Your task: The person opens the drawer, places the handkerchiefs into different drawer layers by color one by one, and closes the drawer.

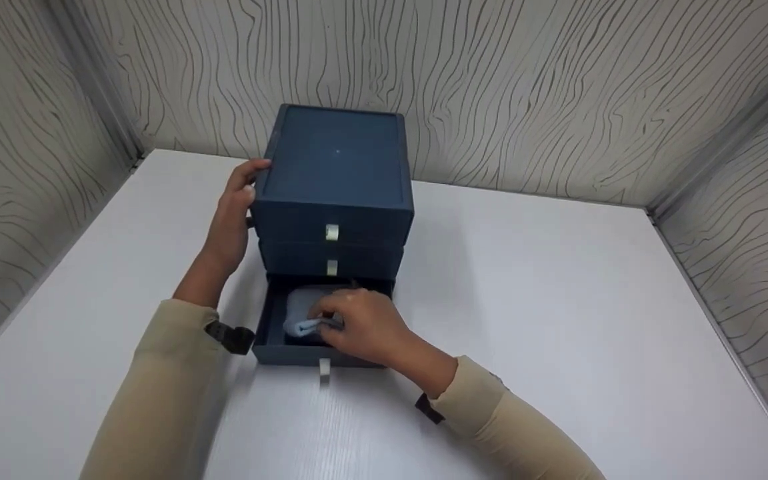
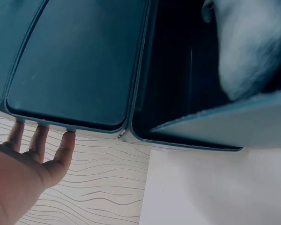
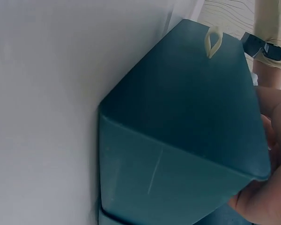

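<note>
A dark blue drawer unit (image 1: 334, 157) stands on the table, its bottom drawer (image 1: 284, 355) pulled out toward me. Inside that drawer lies a folded light-blue cloth (image 1: 299, 305), its pale fuzzy surface also showing in the left wrist view. My right hand (image 1: 369, 325) reaches into the drawer and pinches the near edge of the cloth between thumb and fingers. With its fingertips, my left hand (image 1: 227, 223) touches the left side of the unit; the left wrist view shows those fingers (image 2: 38, 140) extended against its edge. In the right wrist view, the drawer front (image 3: 187, 98) covers much of the right hand.
The two upper drawers are closed, with pale loop tabs (image 1: 332, 232) on their fronts. A white table (image 1: 557, 320) extends around the unit. Wood-grain patterned panels (image 1: 491, 87) rise behind it and at both sides.
</note>
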`<action>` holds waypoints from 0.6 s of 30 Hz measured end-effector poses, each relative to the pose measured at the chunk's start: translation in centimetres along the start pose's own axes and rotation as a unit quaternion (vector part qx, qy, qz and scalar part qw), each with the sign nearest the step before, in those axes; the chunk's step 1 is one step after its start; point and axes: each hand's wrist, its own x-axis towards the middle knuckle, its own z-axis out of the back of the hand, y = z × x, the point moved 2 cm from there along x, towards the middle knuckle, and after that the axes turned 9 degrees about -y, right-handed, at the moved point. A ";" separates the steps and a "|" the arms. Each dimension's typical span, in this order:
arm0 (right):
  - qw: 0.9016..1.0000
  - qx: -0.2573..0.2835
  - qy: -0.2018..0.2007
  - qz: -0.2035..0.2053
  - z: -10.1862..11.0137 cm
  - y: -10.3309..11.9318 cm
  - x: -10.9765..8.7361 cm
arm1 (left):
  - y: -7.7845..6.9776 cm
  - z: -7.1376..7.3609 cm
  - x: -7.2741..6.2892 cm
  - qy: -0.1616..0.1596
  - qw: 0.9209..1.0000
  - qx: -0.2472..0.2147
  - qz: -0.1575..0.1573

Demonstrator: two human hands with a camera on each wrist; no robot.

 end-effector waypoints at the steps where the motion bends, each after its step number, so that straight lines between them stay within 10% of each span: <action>1: 1.000 0.000 0.006 -0.006 -0.1 -0.1 0.1 | 0.0 0.0 0.0 0.000 1.000 -0.001 0.000; 18: 0.998 -0.043 -0.001 -0.053 -1.1 -1.9 1.1 | 0.0 0.0 0.1 -0.002 1.000 0.010 -0.007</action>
